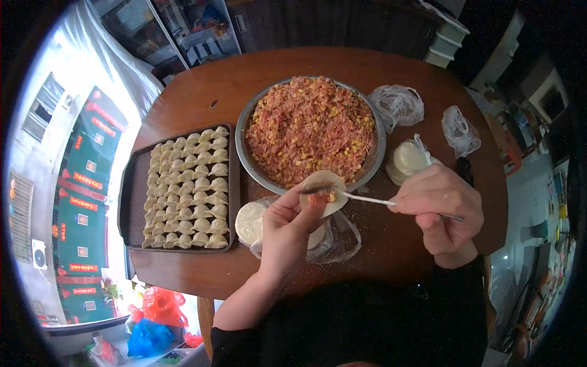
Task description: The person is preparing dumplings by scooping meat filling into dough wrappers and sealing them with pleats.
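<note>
My left hand [292, 221] is closed around the edge of a round dumpling wrapper [330, 181], holding it over the near rim of a metal bowl [243, 145]. A spoon [367, 199] is gripped by its handle in my right hand [443, 205]. Its head touches the wrapper, where a small dab of filling [320, 199] with corn lies. The bowl is heaped with pink minced filling [309, 128] dotted with yellow corn. To the left, rows of folded dumplings [186, 189] fill most of a dark baking tray [136, 202].
Stacked wrappers [249, 223] in plastic lie beside my left wrist; another bagged stack [408, 160] stands behind my right hand. Crumpled clear bags [397, 105] rest right of the bowl on the brown wooden table [189, 92]. Red and blue bags [150, 336] sit below, by the window.
</note>
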